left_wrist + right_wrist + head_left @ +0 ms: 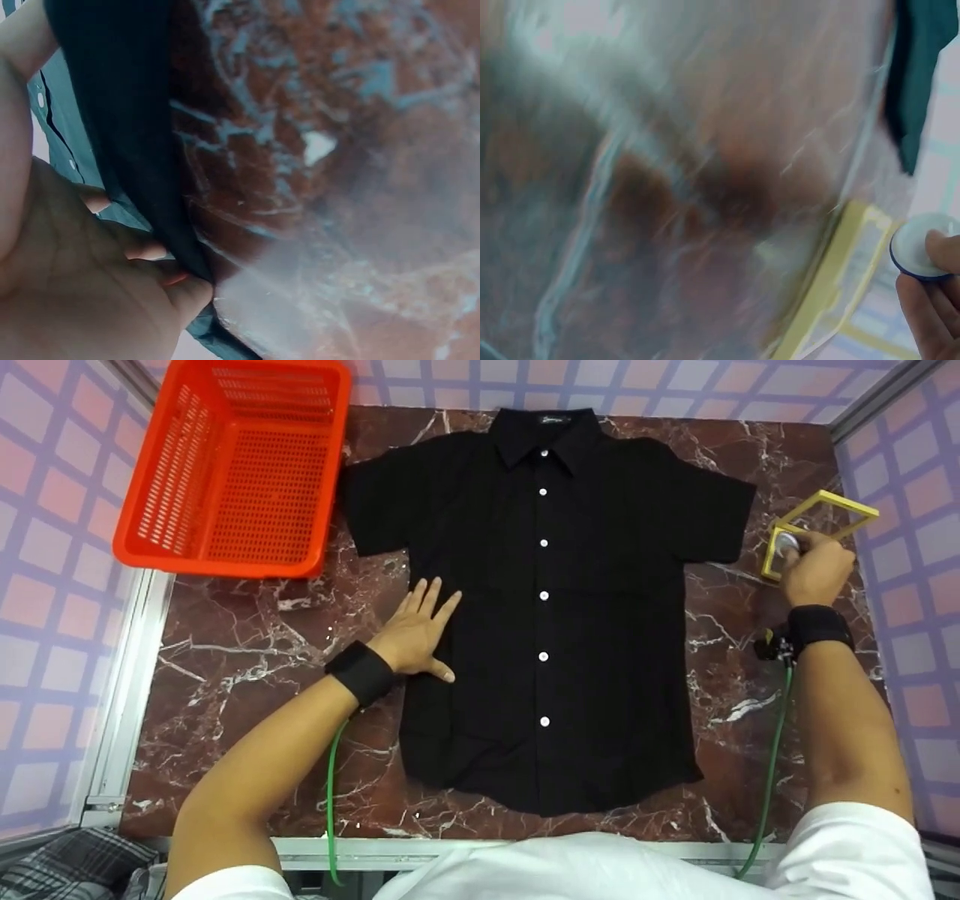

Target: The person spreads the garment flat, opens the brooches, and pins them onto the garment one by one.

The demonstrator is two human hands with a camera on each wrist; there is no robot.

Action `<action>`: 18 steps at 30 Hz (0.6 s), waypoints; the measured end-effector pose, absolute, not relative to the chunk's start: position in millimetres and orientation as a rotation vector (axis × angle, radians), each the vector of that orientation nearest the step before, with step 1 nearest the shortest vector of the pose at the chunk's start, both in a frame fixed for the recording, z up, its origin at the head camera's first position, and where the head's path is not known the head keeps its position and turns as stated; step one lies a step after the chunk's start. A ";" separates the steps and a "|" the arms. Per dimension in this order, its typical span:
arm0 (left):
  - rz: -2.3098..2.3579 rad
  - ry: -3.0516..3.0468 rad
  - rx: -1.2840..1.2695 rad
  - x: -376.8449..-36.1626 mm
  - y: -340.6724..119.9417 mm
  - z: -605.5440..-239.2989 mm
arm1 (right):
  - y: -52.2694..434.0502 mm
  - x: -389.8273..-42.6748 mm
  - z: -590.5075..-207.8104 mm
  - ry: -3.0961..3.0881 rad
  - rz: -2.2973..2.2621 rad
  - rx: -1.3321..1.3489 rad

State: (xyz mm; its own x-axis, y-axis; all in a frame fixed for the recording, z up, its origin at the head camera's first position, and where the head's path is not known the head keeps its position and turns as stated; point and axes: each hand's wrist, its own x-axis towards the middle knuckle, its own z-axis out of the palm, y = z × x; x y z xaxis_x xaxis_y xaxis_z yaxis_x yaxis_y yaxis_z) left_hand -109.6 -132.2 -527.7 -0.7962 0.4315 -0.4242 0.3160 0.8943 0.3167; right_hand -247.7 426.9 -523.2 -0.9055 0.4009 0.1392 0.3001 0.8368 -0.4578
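A black short-sleeved shirt (547, 607) lay flat and face up on the marble table (247, 660), buttoned down the front, collar pointing away from the person. A small label inside the collar carried pale writing too small to be read. The shirt's hem reached close to the near table edge, where the person's white clothing cut off the view below.

The left hand (418, 630) rested palm down with fingers straight and spread, lying across the shirt's left side seam, partly on fabric and partly on marble. In the left wrist view the palm (67, 277) filled the lower left corner and the dark cloth edge (127, 135) ran just beside it; the rest was blurred marble.

The right hand (814, 570) was at the right table edge, well apart from the shirt's sleeve, fingers curled about a small round white object (786, 544) set against a yellow frame (825, 529). The right wrist view showed fingertips (930, 300) pinching the white disc (922, 246), rimmed in dark blue, with the yellow frame (840, 277) beside it; what the disc was could not be made out, and most of that view was smeared.

An orange perforated basket (232, 465) stood at the far left corner, overhanging the table edge, just beside the shirt's sleeve
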 end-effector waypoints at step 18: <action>-0.295 2.377 0.373 -156.2 -62.7 -480.8 | 371.2 -255.8 -515.0 -2.791 0.667 -0.088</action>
State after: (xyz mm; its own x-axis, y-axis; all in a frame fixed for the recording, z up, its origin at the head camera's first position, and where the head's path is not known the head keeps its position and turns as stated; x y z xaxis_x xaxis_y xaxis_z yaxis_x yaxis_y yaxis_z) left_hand -156.2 -62.7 -480.8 -0.7117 0.1843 -0.6779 0.3445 0.9326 -0.1080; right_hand -255.8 371.2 -515.0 -0.9617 0.1208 0.2459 -0.0034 0.8922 -0.4516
